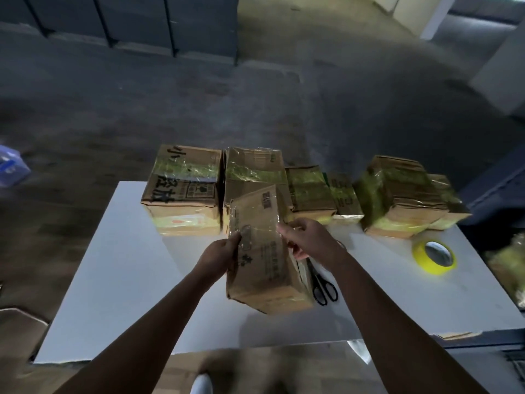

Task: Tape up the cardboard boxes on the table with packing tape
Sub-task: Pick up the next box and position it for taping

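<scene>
A brown cardboard box point(265, 257) with clear tape across its upper face is tilted above the middle of the white table point(119, 280). My left hand point(220, 253) grips its left edge. My right hand point(305, 238) grips its right edge near the top. Behind it, a row of several taped cardboard boxes point(184, 191) runs along the table's far edge. A yellow roll of packing tape point(434, 257) lies flat at the right. Black scissors point(324, 288) lie just right of the held box, partly hidden by it.
The table's near edge runs below my forearms, with a scrap of cardboard point(457, 334) at its right end. Dark floor surrounds the table. A bluish object point(11, 166) sits on the floor at far left, and a dark unit point(494, 194) stands to the right.
</scene>
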The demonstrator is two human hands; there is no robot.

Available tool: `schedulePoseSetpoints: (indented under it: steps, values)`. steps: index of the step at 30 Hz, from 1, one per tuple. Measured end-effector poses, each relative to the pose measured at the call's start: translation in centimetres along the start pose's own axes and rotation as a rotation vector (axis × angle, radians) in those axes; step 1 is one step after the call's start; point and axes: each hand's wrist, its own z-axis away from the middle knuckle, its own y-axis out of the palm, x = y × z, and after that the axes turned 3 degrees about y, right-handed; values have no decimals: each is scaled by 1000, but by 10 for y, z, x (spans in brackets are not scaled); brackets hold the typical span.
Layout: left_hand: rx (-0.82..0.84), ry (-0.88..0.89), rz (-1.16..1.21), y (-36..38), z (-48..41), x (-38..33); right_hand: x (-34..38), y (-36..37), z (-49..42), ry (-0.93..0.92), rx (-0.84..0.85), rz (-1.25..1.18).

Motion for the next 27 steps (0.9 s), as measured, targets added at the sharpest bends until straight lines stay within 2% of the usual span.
schedulePoseSetpoints:
  steps: [3,5,8,11,15,18,23,27]
  values:
    - [-262,17,-187,-10,-2,-3,-10,18,-10,-1,26,-10]
    - [-305,33,-230,-19,-1,-4,-20,28,-17,-48,-30,78]
    - [-256,33,-305,-24,3,-2,-36,33,-25,-25,-124,166]
    - [-27,31,-410,-23,5,-9,-45,35,-24,120,-45,168]
    - [156,-139,-155,-25,5,-17,-45,35,-25,195,-36,145]
    - [137,-179,-88,-25,3,-7,-54,31,-22,324,-130,178]
    - [100,-212,-75,-13,7,10,-69,28,-17,259,-143,146]
    - [-32,-182,-149,-6,3,12,-68,27,-18,248,-190,256]
